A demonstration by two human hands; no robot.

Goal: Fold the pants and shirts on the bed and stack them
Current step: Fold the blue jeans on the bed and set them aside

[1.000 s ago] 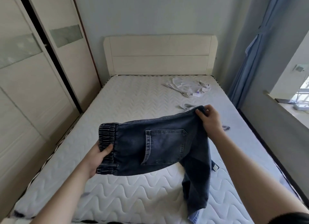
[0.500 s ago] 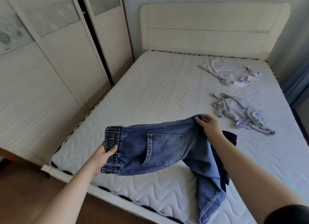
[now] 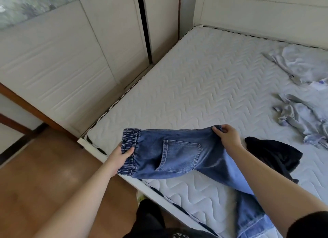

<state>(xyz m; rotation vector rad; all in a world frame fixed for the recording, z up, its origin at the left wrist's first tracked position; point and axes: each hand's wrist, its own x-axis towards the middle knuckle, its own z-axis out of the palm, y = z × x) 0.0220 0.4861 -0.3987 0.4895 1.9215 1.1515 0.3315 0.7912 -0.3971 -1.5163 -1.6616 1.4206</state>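
The jeans (image 3: pixel 179 157) hang in the air over the near left corner of the bed (image 3: pixel 204 88), stretched sideways between the two hands; a back pocket faces the camera, and the legs trail down to the right, over the mattress edge and out of view at the bottom. The left hand (image 3: pixel 122 157) grips the elastic waistband at its left end, thumb on top of the gathered denim, fingers curled beneath; the right hand (image 3: pixel 227 136) pinches the upper edge of the seat, fingers curled round a fold of cloth. The hands are well apart, each clamped on the jeans.

Just right of the right forearm a black garment (image 3: pixel 273 156) lies crumpled on the mattress, partly hidden by the arm; farther right a grey shirt (image 3: pixel 301 117) lies bunched and unfolded; beyond it, near the headboard (image 3: pixel 257 8), a white shirt (image 3: pixel 300 63) lies loose, also unfolded; the three lie apart from one another.

A wardrobe (image 3: pixel 71 51) with pale sliding doors stands along the left of the bed; wooden floor (image 3: pixel 44 184) shows below it.
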